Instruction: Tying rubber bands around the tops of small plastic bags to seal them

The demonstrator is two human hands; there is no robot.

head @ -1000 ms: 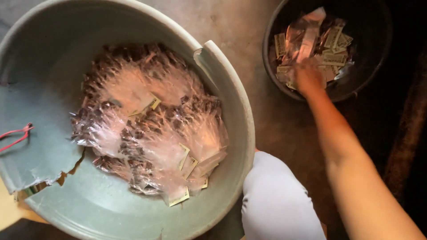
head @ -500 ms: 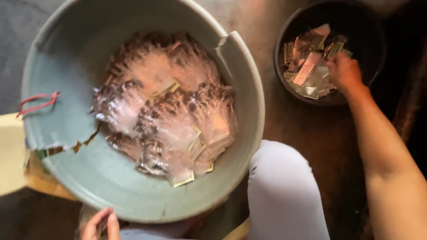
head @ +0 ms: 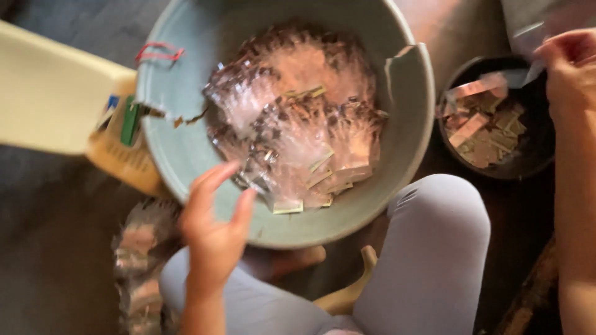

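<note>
A large grey-green plastic basin (head: 186,161) with a cracked rim holds a heap of small clear plastic packets (head: 298,130) with pinkish contents and yellow-green strips. My left hand (head: 214,220) hovers over the basin's near rim, fingers apart, holding nothing, close to the nearest packets. My right hand (head: 568,68) is at the upper right above a small dark bowl (head: 546,155) filled with similar packets (head: 484,127), and pinches a clear packet (head: 528,37) that hangs from its fingers.
A pale yellow box or board (head: 56,93) lies at the left beside the basin. My knee in light grey cloth (head: 434,248) sits between basin and bowl. A patterned cloth (head: 139,260) lies at lower left. A red rubber band (head: 158,53) rests on the basin's rim.
My left hand rose from the bottom edge to the basin's near rim. My right hand lifted off the dark bowl with a clear packet. The view shifted, so the basin sits further right.
</note>
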